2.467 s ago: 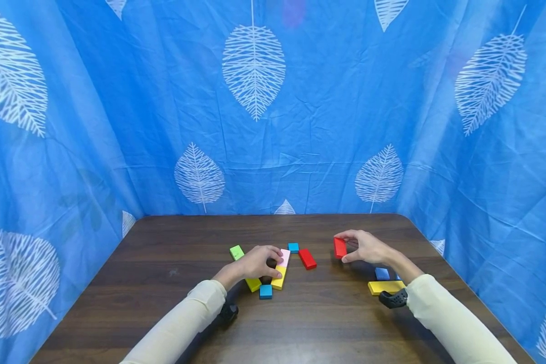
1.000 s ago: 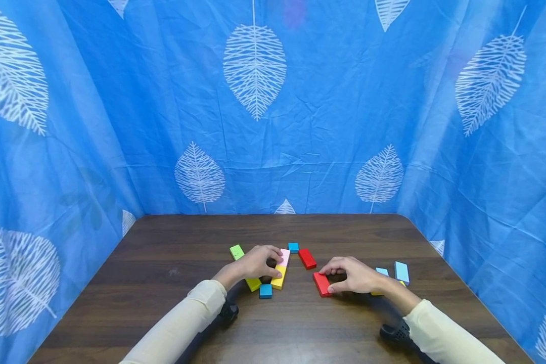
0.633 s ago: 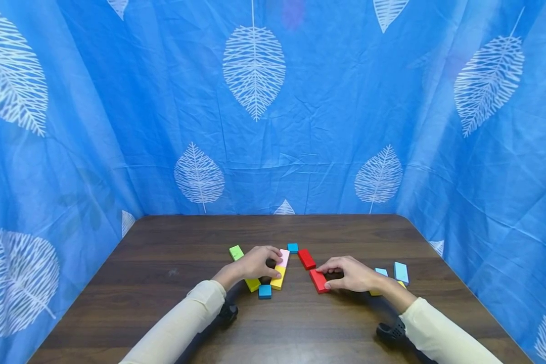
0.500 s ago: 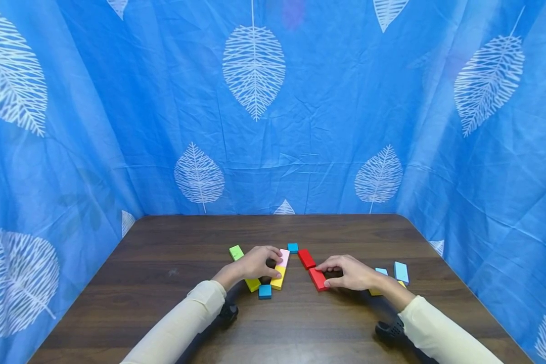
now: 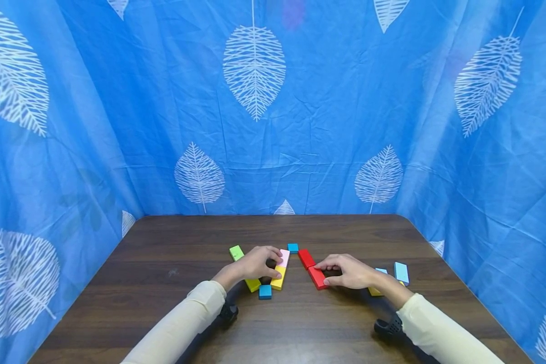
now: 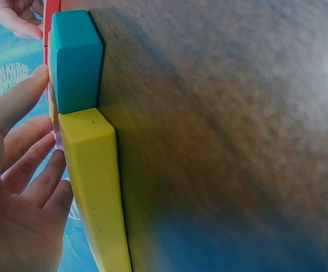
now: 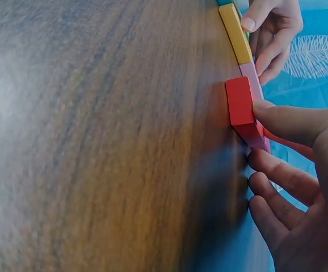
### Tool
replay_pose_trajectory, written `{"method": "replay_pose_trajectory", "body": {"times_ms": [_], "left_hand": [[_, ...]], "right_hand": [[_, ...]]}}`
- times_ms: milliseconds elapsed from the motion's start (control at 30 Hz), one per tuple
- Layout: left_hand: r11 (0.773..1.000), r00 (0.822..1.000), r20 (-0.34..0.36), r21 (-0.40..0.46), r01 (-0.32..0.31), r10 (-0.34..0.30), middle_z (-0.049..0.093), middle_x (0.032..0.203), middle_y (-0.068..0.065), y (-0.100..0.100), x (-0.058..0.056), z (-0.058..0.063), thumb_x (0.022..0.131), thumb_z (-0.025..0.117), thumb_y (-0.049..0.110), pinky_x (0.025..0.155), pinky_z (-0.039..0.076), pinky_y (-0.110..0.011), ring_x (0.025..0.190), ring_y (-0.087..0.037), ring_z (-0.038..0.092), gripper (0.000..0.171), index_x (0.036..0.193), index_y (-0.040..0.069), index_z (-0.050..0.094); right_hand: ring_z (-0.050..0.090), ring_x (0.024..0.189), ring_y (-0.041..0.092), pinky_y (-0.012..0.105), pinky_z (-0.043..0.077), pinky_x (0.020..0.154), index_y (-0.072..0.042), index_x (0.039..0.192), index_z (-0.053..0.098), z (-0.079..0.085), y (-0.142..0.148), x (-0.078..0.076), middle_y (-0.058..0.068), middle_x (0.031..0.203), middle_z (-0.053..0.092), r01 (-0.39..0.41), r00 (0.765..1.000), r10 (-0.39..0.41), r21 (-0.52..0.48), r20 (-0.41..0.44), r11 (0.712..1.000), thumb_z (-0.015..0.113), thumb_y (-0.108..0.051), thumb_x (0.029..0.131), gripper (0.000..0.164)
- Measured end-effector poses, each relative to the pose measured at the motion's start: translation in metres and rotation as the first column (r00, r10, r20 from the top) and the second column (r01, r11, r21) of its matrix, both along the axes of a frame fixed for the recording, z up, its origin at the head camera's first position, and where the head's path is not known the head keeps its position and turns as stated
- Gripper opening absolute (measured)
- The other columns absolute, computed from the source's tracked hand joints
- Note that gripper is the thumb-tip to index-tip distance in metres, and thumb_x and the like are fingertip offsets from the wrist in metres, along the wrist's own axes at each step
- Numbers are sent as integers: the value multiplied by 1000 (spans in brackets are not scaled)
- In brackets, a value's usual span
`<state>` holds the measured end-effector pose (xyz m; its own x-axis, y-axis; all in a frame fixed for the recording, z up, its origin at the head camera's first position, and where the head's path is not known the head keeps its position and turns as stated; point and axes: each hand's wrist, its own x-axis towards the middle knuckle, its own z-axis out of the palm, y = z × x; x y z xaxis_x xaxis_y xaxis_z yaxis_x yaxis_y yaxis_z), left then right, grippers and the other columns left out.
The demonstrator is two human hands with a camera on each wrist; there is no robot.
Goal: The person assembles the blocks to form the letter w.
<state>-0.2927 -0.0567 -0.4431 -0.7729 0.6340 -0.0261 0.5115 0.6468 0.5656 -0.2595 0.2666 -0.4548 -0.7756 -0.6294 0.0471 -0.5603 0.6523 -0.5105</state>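
Observation:
My right hand [image 5: 352, 273] pinches the near red block [image 5: 317, 279] between thumb and fingers. This block's far end meets a second red block [image 5: 306, 258], forming a slanted line. A small blue block [image 5: 293, 247] lies just beyond. My left hand [image 5: 257, 263] rests still, its fingertips at a pink block [image 5: 284, 255] and its thumb at a yellow block [image 5: 277, 283] end to end with it. Under the left wrist slants a row with a lime-green block [image 5: 236, 251] and a yellow-green block [image 5: 253, 285]. Another blue block [image 5: 265, 292] sits at the near end between the rows.
Beyond the right wrist lie a light-blue block [image 5: 401, 271] and a yellow block [image 5: 375, 292], partly hidden by the arm. The brown wooden table [image 5: 291, 333] meets a blue leaf-print cloth [image 5: 318, 126] at its back and sides.
My right hand has carried the red block leftward and down to the table, then slid it up against the other red block. My left hand has stayed in place.

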Motion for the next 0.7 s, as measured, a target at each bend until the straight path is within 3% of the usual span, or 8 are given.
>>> {"method": "replay_pose_trajectory", "body": {"times_ms": [700], "left_hand": [[1000, 1000, -5, -10, 4, -4, 59, 143, -5, -1, 0, 0, 91, 83, 28, 113, 40, -51, 133, -30, 51, 40, 125, 10, 75]], "right_hand": [[61, 110, 19, 47, 52, 95, -14, 135, 70, -2, 0, -1, -2, 125, 65, 0, 1000, 0, -10, 8, 1000, 72, -29, 98, 39]]}}
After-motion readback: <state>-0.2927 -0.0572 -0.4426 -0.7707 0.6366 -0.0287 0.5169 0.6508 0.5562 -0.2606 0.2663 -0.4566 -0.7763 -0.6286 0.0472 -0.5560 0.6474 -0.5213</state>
